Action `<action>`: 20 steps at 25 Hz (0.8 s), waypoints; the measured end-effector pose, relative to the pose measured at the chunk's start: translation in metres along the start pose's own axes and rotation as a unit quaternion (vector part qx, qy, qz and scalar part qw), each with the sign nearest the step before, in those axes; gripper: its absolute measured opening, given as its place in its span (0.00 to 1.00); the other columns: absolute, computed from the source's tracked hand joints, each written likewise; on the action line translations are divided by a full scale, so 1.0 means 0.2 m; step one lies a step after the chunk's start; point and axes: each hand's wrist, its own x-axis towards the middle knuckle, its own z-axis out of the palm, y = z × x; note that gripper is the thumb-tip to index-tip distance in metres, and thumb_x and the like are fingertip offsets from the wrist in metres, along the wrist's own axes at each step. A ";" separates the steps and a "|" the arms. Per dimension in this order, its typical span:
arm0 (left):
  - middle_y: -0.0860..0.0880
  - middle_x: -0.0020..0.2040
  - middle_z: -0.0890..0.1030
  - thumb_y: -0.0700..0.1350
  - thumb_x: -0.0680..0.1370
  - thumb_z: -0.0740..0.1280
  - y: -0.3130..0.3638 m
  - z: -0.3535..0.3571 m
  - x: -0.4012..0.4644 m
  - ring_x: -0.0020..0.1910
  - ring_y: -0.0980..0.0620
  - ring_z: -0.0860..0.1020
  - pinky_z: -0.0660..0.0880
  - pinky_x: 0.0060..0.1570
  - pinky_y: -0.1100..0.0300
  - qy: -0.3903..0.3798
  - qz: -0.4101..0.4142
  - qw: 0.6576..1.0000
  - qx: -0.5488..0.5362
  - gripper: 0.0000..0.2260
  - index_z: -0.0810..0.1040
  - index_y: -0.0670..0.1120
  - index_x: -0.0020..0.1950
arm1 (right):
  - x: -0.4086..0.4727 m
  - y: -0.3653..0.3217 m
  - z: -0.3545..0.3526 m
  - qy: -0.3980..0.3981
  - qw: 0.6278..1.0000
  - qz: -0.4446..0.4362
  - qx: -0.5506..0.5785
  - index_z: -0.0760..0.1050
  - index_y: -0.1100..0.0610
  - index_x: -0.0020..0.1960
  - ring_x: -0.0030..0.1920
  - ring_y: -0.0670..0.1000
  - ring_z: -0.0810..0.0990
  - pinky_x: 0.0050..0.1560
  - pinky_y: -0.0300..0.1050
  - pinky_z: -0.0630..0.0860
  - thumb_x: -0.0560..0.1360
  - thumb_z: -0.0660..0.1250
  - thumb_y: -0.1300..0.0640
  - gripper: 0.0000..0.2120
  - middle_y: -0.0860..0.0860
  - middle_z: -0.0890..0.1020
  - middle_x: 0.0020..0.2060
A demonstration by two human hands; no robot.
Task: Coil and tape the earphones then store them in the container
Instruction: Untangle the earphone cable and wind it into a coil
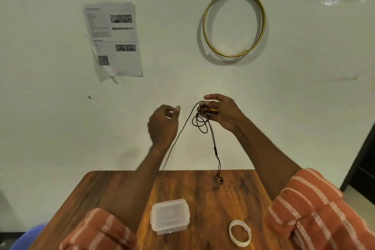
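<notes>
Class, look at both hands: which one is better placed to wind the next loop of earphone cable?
Probably the left hand: it is free beside the loose strand, while the right hand holds the coiled earphones.

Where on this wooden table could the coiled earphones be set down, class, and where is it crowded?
Free: the bare wood left of the lidded container, towards the table edge, and the strip between container and tape roll. Also the middle, behind the container. Crowded: the far right, where the earbuds dangle from the earphones in the right hand, and the near corners under the sleeves.
</notes>
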 end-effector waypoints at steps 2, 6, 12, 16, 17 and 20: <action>0.53 0.42 0.84 0.62 0.72 0.69 0.16 0.06 -0.10 0.39 0.53 0.84 0.79 0.44 0.56 -0.091 -0.012 0.984 -0.156 0.15 0.79 0.52 0.48 | 0.01 0.00 0.07 -0.005 1.000 0.006 0.022 0.79 0.62 0.47 0.42 0.56 0.85 0.48 0.49 0.83 0.74 0.66 0.72 0.08 0.59 0.85 0.42; 0.47 0.46 0.84 0.46 0.75 0.73 0.16 0.11 -0.10 0.28 0.50 0.81 0.77 0.29 0.60 -0.213 -0.060 0.952 -0.211 0.11 0.79 0.46 0.56 | 0.02 -0.02 0.07 0.032 0.999 0.006 -0.008 0.82 0.58 0.52 0.48 0.53 0.83 0.49 0.47 0.79 0.75 0.68 0.66 0.09 0.54 0.87 0.51; 0.50 0.47 0.85 0.45 0.79 0.65 0.03 0.09 -0.03 0.49 0.54 0.80 0.72 0.53 0.56 -0.115 -0.204 0.897 -0.375 0.05 0.79 0.47 0.45 | 0.00 -0.08 -0.03 0.165 0.985 0.040 0.028 0.82 0.52 0.51 0.52 0.51 0.81 0.56 0.61 0.65 0.76 0.68 0.62 0.08 0.47 0.87 0.49; 0.49 0.46 0.85 0.42 0.78 0.63 -0.01 0.06 0.01 0.49 0.49 0.83 0.74 0.55 0.53 -0.001 -0.265 0.855 -0.446 0.05 0.77 0.46 0.44 | 0.01 -0.09 -0.08 0.214 0.973 0.040 0.077 0.80 0.57 0.49 0.41 0.54 0.84 0.52 0.59 0.74 0.76 0.66 0.65 0.07 0.53 0.87 0.49; 0.49 0.45 0.85 0.42 0.76 0.65 0.01 0.08 0.01 0.48 0.50 0.83 0.75 0.53 0.54 0.020 -0.215 0.899 -0.381 0.03 0.79 0.45 0.46 | 0.01 -0.09 -0.07 0.208 0.976 0.028 0.051 0.81 0.57 0.49 0.39 0.54 0.84 0.48 0.54 0.77 0.75 0.67 0.66 0.07 0.53 0.87 0.47; 0.52 0.46 0.85 0.46 0.73 0.73 0.16 0.15 0.01 0.51 0.54 0.82 0.75 0.55 0.59 -0.101 -0.062 0.955 -0.273 0.15 0.77 0.46 0.58 | 0.01 -0.11 -0.02 0.168 0.985 -0.008 -0.033 0.81 0.56 0.49 0.40 0.53 0.85 0.44 0.46 0.74 0.75 0.67 0.64 0.07 0.51 0.88 0.43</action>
